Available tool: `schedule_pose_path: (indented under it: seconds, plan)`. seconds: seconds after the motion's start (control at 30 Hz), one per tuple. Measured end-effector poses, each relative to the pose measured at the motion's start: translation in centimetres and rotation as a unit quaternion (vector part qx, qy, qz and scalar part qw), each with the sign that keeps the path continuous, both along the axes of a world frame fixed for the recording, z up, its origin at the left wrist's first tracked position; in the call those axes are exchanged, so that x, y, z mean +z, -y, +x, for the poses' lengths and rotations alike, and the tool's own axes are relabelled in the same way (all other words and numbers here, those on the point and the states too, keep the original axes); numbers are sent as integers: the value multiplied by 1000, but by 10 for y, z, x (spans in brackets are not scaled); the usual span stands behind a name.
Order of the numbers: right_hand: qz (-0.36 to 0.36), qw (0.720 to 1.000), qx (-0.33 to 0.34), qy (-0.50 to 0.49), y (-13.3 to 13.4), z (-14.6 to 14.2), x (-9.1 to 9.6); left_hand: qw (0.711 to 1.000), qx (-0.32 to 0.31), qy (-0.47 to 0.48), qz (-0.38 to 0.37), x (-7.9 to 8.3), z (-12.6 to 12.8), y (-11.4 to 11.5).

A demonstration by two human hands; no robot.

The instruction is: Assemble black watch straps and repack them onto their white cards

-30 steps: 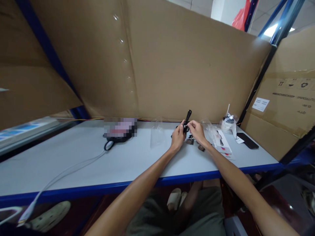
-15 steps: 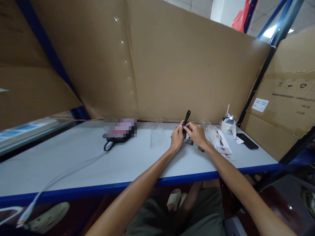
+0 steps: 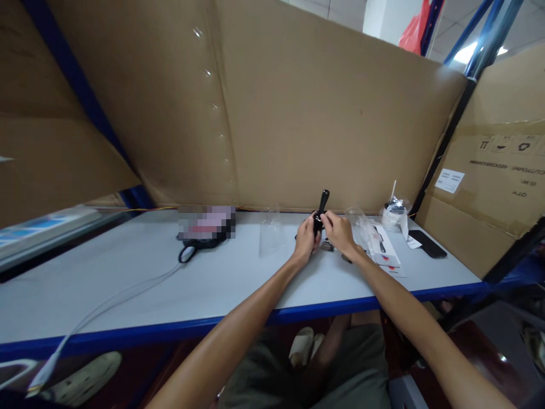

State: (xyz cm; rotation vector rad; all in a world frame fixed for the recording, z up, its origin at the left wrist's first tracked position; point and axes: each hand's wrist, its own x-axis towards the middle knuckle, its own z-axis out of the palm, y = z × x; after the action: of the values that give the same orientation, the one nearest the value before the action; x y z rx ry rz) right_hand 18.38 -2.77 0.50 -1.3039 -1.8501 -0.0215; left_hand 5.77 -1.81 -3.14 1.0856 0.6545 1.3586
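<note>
Near the back of the table a black-handled tool (image 3: pixel 324 200) stands with its handle slanting up and away. My left hand (image 3: pixel 304 238) is closed around its lower part, much of which the fingers hide. From the other side, the bent fingers of my right hand (image 3: pixel 338 228) pinch the tool below the handle, where a shiny spot shows. Just beneath the hands lies a small metal piece (image 3: pixel 327 245). A second small dark piece (image 3: pixel 347 259) is partly covered by my right wrist.
Printed cards (image 3: pixel 385 250) and clear plastic wrapping (image 3: pixel 357 221) lie to the right, beside a wrapped white tub (image 3: pixel 394 216) and a black phone (image 3: pixel 428 244). Left are a clear bag (image 3: pixel 270 238) and a blurred device (image 3: pixel 206 227) with a white cable (image 3: pixel 128 286). Cardboard (image 3: pixel 298 113) walls the back.
My right fingers have shifted slightly on the tool, and more of its dark middle part shows between the hands. The left hand keeps its hold.
</note>
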Motion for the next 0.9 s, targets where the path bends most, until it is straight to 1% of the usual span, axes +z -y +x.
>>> schedule_pose_path:
  seconds: [0.07,0.13,0.2,0.27,0.37,0.4,0.47,0.57,0.7,0.9]
  plan:
    - [24,997,0,-73,-4,2,1,998,-35,27,-53,3,-2,-1]
    - [40,988,-5,-148,-9,5,1,990,-83,64,-99,7,-5,-1]
    - [32,979,-10,-202,-16,9,1,982,-110,89,-122,12,-7,0]
    - [-17,971,6,-237,-22,11,0,980,-120,92,-131,14,-8,1]
    - [-122,951,74,-274,-28,10,-3,981,-133,61,-126,13,-7,2]
    - [-143,944,95,-280,-28,9,-5,982,-137,46,-120,12,-6,3]
    - [-154,939,118,-285,-28,7,-7,983,-145,6,-113,9,-3,3]
    - [-128,949,110,-265,-27,7,-9,985,-133,-44,-100,3,0,2]
    - [-80,970,90,-213,-26,10,-10,987,-132,-51,-70,-3,1,0]
    - [-64,976,91,-185,-28,11,-11,987,-139,-58,-54,-6,1,-3]
